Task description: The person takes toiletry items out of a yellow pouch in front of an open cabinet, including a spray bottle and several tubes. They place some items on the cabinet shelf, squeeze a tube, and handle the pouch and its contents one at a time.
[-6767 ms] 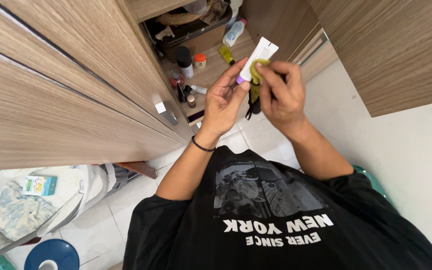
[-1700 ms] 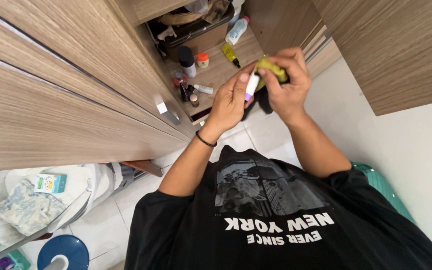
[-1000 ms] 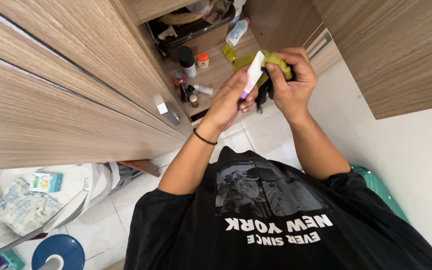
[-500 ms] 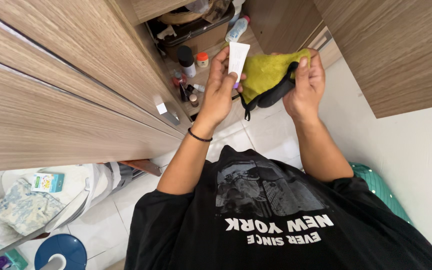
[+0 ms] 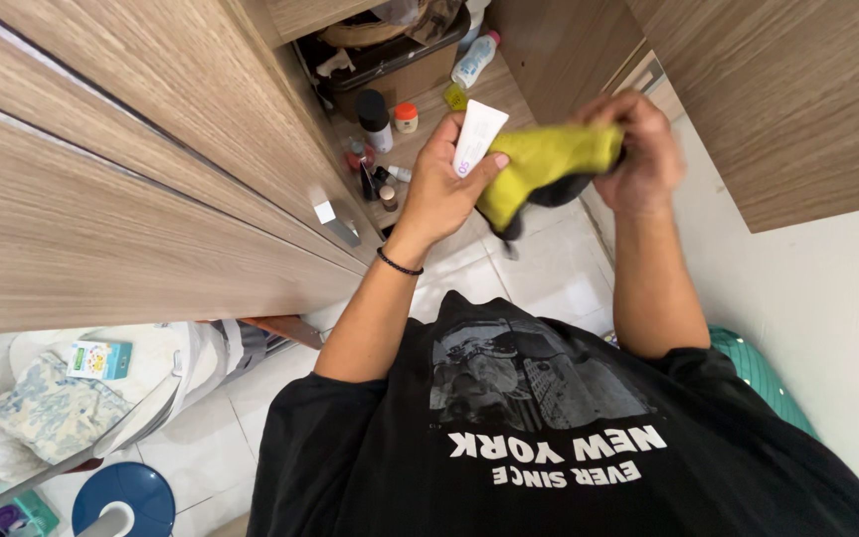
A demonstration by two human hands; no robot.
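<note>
While your left hand [image 5: 444, 189] closes around a small white tube [image 5: 476, 137], its thumb lies across the tube's lower end and the fingers wrap behind it, so the tube stands nearly upright with its flat crimped end uppermost. Your right hand [image 5: 638, 149] is clenched on one end of a yellow-green cloth [image 5: 544, 164], which stretches from that fist toward the left hand and touches the left thumb just beside the tube. A dark underside or edging of the cloth shows below the yellow-green face, and a short dark loop hangs from its lower corner. A thin black bracelet [image 5: 398, 265] circles your left wrist.

Beyond the hands, an open wooden cabinet [image 5: 151, 149] shows a shelf [image 5: 429, 134] crowded with toiletries: a black-capped bottle [image 5: 373, 114], a small jar with an orange lid [image 5: 406, 117], a pale bottle lying on its side with a pink cap [image 5: 473, 60], and several smaller items near the shelf's front edge, too small to tell apart. A dark tray or box [image 5: 390, 55] sits at the back of the shelf. Below you lies a white tiled floor [image 5: 539, 268]. At lower left, a patterned blue-and-white bundle [image 5: 52, 413] and a small colourful carton [image 5: 99, 358] rest on a white seat-like frame, near a round blue stool [image 5: 123, 497].
</note>
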